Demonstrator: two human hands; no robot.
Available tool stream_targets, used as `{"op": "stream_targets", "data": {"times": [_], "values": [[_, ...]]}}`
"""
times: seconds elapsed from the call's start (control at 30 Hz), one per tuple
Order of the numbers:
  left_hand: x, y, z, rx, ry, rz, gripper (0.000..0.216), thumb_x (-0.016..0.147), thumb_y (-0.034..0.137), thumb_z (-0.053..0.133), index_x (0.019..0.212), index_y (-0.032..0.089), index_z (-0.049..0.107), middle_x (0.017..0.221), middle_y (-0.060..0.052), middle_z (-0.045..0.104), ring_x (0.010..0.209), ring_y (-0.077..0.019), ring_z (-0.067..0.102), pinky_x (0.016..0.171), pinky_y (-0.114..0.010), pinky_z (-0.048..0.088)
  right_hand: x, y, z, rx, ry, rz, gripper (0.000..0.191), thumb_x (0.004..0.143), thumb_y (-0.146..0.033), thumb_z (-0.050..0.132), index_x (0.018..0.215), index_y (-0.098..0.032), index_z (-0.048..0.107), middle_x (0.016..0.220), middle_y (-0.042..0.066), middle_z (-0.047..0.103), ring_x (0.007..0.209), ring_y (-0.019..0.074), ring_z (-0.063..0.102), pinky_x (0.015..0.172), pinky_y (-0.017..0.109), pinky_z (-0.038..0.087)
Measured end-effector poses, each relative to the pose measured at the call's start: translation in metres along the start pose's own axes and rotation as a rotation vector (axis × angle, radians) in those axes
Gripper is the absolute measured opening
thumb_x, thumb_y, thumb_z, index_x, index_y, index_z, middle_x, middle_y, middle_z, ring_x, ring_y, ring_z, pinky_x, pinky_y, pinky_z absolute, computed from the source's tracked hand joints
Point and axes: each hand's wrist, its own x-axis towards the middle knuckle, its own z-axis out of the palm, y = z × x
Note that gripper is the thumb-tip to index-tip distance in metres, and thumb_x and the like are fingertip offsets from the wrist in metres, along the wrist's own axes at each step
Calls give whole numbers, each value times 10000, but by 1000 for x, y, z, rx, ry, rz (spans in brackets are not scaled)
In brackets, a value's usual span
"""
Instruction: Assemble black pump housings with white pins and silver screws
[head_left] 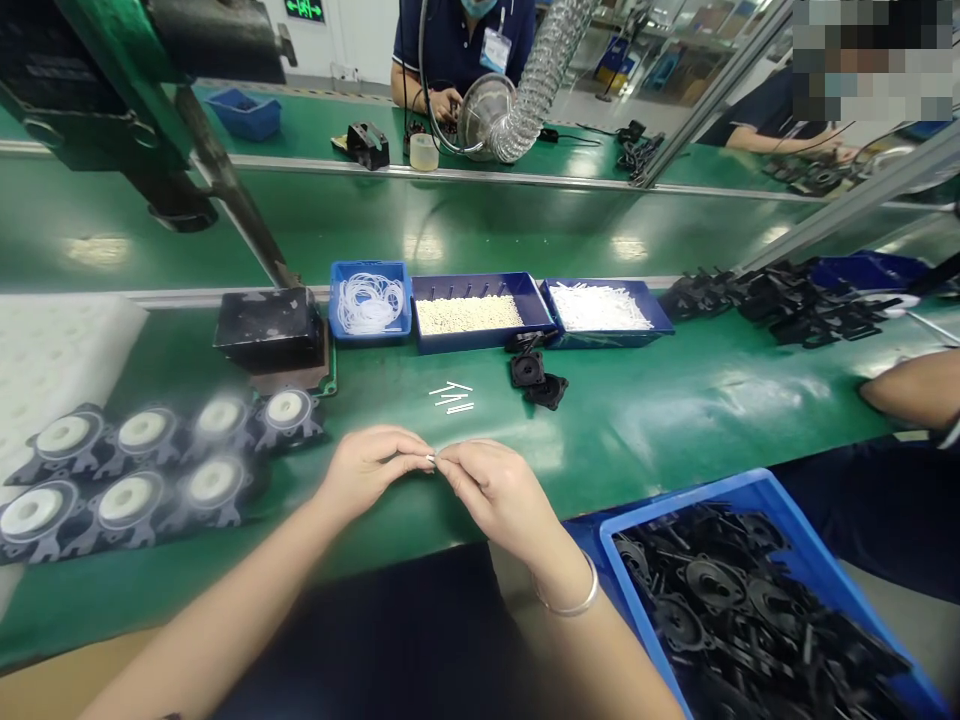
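Observation:
My left hand and my right hand meet over the green bench, fingertips pinched together. A tiny white piece shows at the left fingertips; it looks like the end of a small white pin. The right fingers are closed against it, and what they hold is hidden. Just beyond the hands lie several thin white pins on the mat. Behind them stand a blue bin of small cream-coloured pieces, a bin of white pins and a bin of coiled white tubing.
Black parts with white rings lie in rows at left, beside a press. Small black parts sit beyond my right hand. A blue crate of black parts is at lower right. Co-workers sit opposite and at right.

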Motion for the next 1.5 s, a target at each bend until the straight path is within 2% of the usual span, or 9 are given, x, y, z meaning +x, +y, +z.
{"op": "stream_targets", "data": {"times": [0.13,0.37,0.53,0.6,0.97,1.13,1.23,1.33,1.5], "values": [[1,2,4,16,31,-25,147,878,336,696,807,227,765,793,-4,767,739,-145,712,729,-230,561,1,2,0,31,12,25,171,998,-216,499,931,-191,654,871,29,716,795,164,648,756,293,468],[0,3,2,14,5,-30,102,873,308,703,844,223,752,827,-14,756,775,-153,698,746,-246,547,0,0,-3,77,28,23,183,997,-223,492,921,-208,658,819,10,702,731,143,629,691,267,457],[0,4,-4,-17,92,-112,114,884,234,679,789,224,740,783,0,745,785,-155,693,769,-262,539,-1,1,-12,53,89,51,216,989,-239,507,836,-205,656,721,1,673,668,140,607,663,267,448],[0,5,-3,-39,90,-120,101,880,231,682,799,225,743,785,-2,748,784,-158,696,774,-268,543,-2,1,-15,53,93,62,226,990,-246,505,827,-207,657,702,-2,662,655,138,600,651,266,444],[-1,6,0,-48,41,-81,64,841,272,740,805,225,763,794,-8,756,755,-151,699,729,-249,551,0,0,-4,145,59,34,179,979,-213,523,874,-209,668,763,-3,699,693,134,632,669,257,466],[1,5,-3,22,11,-46,130,860,334,719,807,227,769,797,-13,765,746,-157,712,723,-253,563,-1,2,-3,103,50,22,193,985,-222,509,886,-212,673,782,4,709,700,143,639,675,269,480],[1,2,-3,86,-6,21,165,889,359,683,832,233,773,813,-12,771,749,-154,720,721,-249,565,-3,1,-1,9,44,4,196,995,-214,485,933,-199,670,827,37,716,767,171,653,740,306,493],[1,2,-2,116,-5,85,153,901,341,670,857,234,770,830,-12,773,763,-151,720,729,-246,562,-4,0,-2,-41,19,2,200,996,-207,475,914,-191,657,805,49,699,760,183,636,732,321,481],[0,5,-3,11,-12,20,88,869,268,712,813,213,751,798,-5,760,746,-139,708,726,-234,558,-5,1,-2,123,41,35,157,993,-224,512,906,-213,643,773,-3,677,708,139,616,682,270,463]]}}
